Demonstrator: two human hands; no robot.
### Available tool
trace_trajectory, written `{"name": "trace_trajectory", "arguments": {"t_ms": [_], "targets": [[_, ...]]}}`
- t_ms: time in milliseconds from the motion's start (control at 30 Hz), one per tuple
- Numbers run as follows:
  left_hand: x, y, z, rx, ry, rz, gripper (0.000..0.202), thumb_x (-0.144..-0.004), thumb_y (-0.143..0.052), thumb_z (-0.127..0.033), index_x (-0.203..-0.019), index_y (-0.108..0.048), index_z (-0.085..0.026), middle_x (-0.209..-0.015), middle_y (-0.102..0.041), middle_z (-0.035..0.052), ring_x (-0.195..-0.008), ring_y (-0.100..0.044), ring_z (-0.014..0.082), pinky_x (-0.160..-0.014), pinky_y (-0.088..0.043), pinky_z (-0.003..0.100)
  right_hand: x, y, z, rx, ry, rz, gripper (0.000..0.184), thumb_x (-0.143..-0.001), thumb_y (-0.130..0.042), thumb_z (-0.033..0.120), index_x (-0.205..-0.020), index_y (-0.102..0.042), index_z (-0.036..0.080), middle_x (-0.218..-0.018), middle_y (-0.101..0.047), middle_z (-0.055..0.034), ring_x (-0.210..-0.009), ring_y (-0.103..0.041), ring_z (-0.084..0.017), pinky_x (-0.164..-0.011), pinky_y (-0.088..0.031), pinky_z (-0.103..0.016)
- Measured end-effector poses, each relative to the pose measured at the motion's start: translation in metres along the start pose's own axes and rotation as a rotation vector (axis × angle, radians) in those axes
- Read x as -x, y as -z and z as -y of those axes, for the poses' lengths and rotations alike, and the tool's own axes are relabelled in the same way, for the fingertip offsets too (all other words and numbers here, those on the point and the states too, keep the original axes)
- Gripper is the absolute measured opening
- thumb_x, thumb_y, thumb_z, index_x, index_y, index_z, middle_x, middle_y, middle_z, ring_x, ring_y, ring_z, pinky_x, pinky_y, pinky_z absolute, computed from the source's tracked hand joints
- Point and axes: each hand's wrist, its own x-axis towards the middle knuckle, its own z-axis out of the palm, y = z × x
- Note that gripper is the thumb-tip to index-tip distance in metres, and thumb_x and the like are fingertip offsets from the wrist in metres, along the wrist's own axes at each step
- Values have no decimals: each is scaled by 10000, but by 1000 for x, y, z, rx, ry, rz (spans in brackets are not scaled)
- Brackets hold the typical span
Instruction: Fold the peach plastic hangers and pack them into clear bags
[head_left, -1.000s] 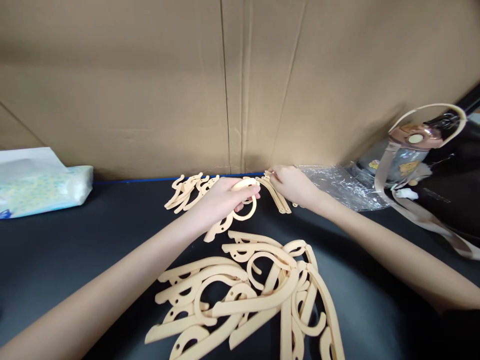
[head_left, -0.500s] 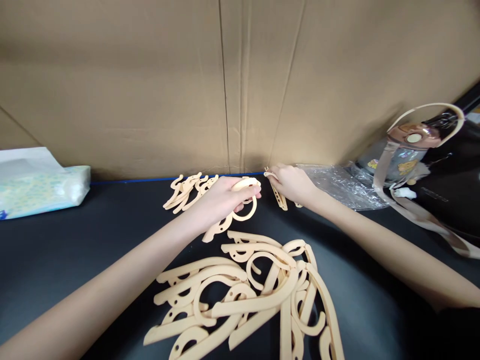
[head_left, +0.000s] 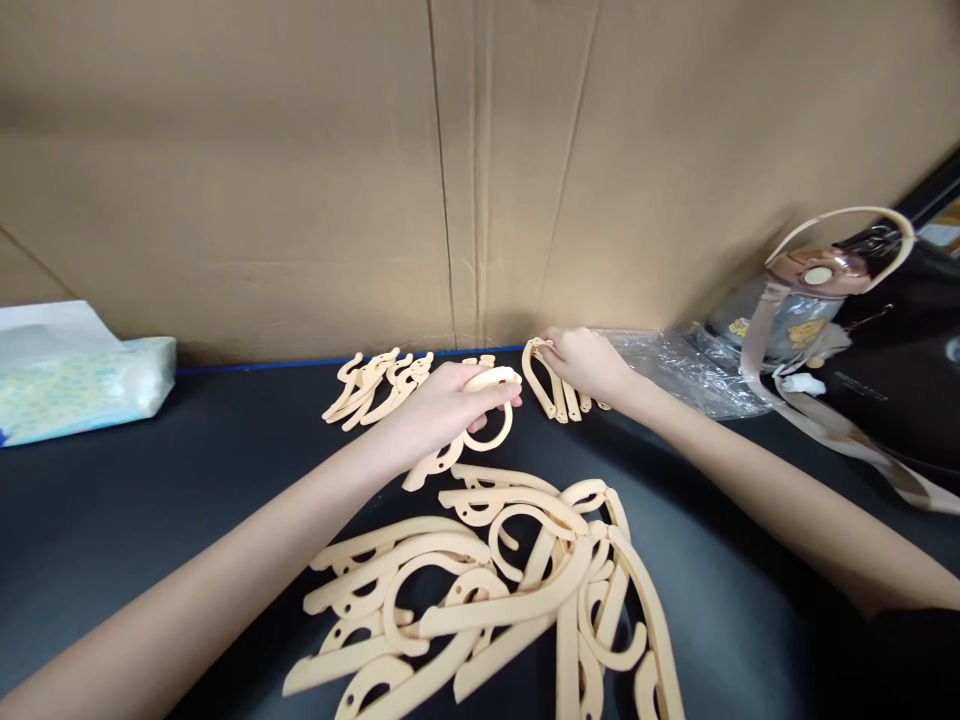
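My left hand [head_left: 442,408] is closed around a beige plastic folding hanger [head_left: 491,377], whose round hook hangs below the fingers and whose arm points toward me. At the back edge, the fingers of my right hand [head_left: 589,362] close on the top of a beige hanger part [head_left: 560,398]. Several slim arms fan out on the table under that hand; its fingertips are partly hidden. In front of both hands lies a pile of folding hangers [head_left: 517,608], overlapping with hooks and arms crossed.
Several loose beige hanger pieces [head_left: 367,392] lie left of my left hand. A clear plastic bag [head_left: 682,370] is behind my right forearm. A strapped water bottle [head_left: 787,310] stands at right, a tissue pack [head_left: 90,385] at left. A cardboard wall [head_left: 300,180] rises behind the black table [head_left: 247,440].
My right hand has shifted slightly, with the hanger piece under it now lying beside several others in a row. My left hand keeps its hold on the folding hanger.
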Motion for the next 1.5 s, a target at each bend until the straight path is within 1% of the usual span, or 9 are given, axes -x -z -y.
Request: {"name": "trace_trajectory", "arguments": {"t_ms": [200, 400, 567, 733, 900, 1000, 1100, 1300, 1500], "targets": [[0, 3, 1, -70, -13, 2, 252, -814, -617, -391, -709, -653, -166, -856, -652, 27, -557, -405, 101, -542, -278, 265, 2, 8, 0, 4, 7, -1, 383, -1047, -294, 315, -1042, -651, 177, -999, -748, -114, -918, -700, -236, -677, -397, -286], [1, 3, 0, -57, -41, 16, 290, -818, -604, -426, -670, -621, -176, -868, -653, 24, -576, -430, 107, -544, -302, 261, 2, 4, 0, 76, -12, 5, 370, -1036, -328, 338, -1049, -647, 150, -909, -743, -131, -867, -711, -267, -636, -379, -298], [0, 4, 0, -49, -55, -10, 267, -797, -633, -435, -702, -648, -186, -779, -647, 16, -586, -491, 122, -534, -335, 252, 5, 2, 4, 130, -15, -64, 349, -1015, -380, 364, -1084, -626, 127, -1102, -694, -173, -940, -694, -304, -642, -384, -314], [-1, 8, 2, -71, -68, -49, 283, -811, -627, -470, -783, -700, -197, -662, -616, 2, -572, -537, 140, -509, -346, 251, 14, -1, 21, 99, 54, -45, 374, -956, -476, 499, -924, -668, 179, -1003, -717, -97, -867, -692, -255, -618, -368, -296], [0, 11, 3, -91, -74, -53, 310, -822, -625, -496, -828, -717, -201, -685, -641, 13, -576, -546, 144, -492, -341, 250, 17, -3, 30, 51, 39, -1, 316, -916, -530, 428, -782, -694, 193, -883, -736, -80, -825, -684, -226, -611, -361, -288], [0, 11, 3, -99, -81, -56, 318, -819, -631, -500, -833, -718, -195, -718, -660, 22, -586, -555, 146, -497, -347, 251, 16, 0, 29, 20, 9, 19, 336, -930, -468, 386, -761, -705, 217, -777, -731, -45, -769, -678, -199, -592, -356, -277], [0, 11, 4, -106, -86, -63, 334, -811, -637, -512, -849, -720, -191, -737, -670, 30, -617, -579, 158, -509, -364, 252, 15, 3, 28, 23, -18, 26, 377, -940, -406, 346, -773, -716, 213, -765, -733, -48, -746, -678, -193, -573, -340, -278], [0, 11, 4, -114, -89, -63, 354, -816, -621, -535, -844, -720, -197, -734, -663, 27, -667, -602, 173, -542, -394, 256, 15, 13, 25, 101, -70, 57, 293, -884, -502, 339, -845, -738, 170, -875, -755, -120, -835, -697, -261, -616, -371, -293], [1, 13, 2, -121, -76, -58, 348, -817, -634, -524, -856, -719, -189, -730, -645, 32, -606, -554, 160, -522, -358, 265, 10, 31, 1, 128, -117, 86, 305, -904, -514, 365, -926, -732, 153, -924, -746, -152, -886, -688, -288, -663, -416, -315]]}}
